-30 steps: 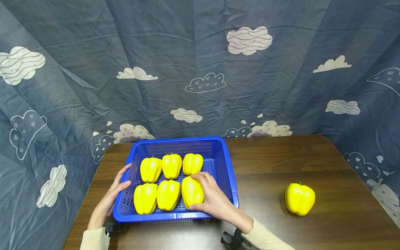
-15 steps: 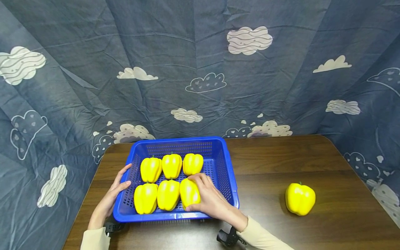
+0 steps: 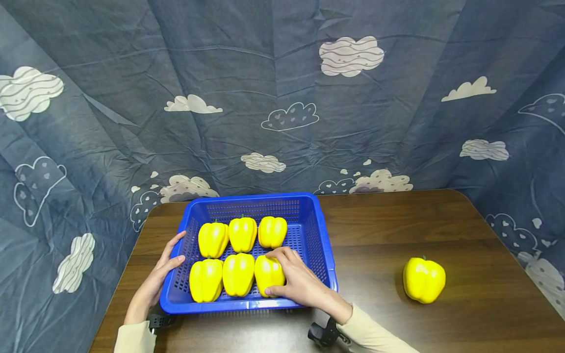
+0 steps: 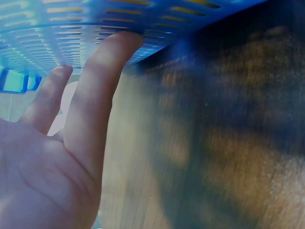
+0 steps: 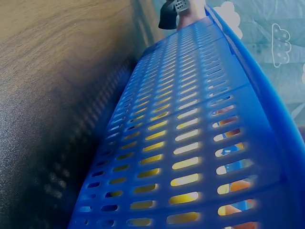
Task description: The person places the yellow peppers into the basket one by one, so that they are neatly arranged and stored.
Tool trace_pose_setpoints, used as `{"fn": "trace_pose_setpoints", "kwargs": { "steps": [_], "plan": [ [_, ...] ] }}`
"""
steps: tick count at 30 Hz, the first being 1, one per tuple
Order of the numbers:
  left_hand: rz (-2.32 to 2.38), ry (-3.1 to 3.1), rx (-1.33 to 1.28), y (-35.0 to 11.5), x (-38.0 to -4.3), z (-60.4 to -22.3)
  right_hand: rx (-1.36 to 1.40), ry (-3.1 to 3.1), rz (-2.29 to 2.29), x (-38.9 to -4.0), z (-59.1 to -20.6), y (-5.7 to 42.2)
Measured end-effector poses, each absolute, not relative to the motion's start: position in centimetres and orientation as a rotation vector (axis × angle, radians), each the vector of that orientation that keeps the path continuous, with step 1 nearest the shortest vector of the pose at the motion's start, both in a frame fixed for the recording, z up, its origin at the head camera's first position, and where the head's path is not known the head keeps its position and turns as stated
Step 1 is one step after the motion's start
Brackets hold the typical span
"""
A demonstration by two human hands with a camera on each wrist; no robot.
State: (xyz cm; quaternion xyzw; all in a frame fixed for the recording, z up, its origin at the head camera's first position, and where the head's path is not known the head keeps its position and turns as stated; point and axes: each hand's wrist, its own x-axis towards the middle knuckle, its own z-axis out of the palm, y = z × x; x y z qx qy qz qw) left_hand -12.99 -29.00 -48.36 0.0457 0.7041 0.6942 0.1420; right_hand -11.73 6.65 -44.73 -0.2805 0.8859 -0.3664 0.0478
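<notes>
A yellow bell pepper [image 3: 268, 276] stands in the front row of a blue perforated basket [image 3: 327, 255]. My right hand [image 3: 301, 282] holds it, thumb at its near side and fingers over its far right. To its left are two more yellow bell peppers [image 3: 238, 275], and three others [image 3: 243, 234] form the row behind. My left hand [image 3: 155, 275] is at the basket's left side, its straight fingers touching there. In the left wrist view, those fingers [image 4: 93, 90] reach up to the slotted wall. The right wrist view shows the basket's outer wall, hiding most of the right hand.
Another yellow bell pepper [image 3: 423, 280] sits on the wooden table [image 3: 375, 235], well right of the basket. A dark blue curtain [image 3: 291, 73] with cloud prints hangs behind the table. Dark wrist cameras [image 3: 324, 333] are strapped at both wrists.
The pepper in my right hand has shifted slightly left, closer to its neighbour, and stands more upright. My right hand moved with it. My left hand and the basket stay put.
</notes>
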Motion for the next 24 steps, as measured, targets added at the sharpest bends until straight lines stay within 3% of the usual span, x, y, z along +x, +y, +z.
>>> {"fn": "trace_pose_setpoints", "kwargs": {
  "steps": [24],
  "plan": [
    [1.991,2.015,0.048,-29.0,-13.1,-48.4,-0.875,2.787,-1.377,-12.2,-43.7,10.0]
  ]
}}
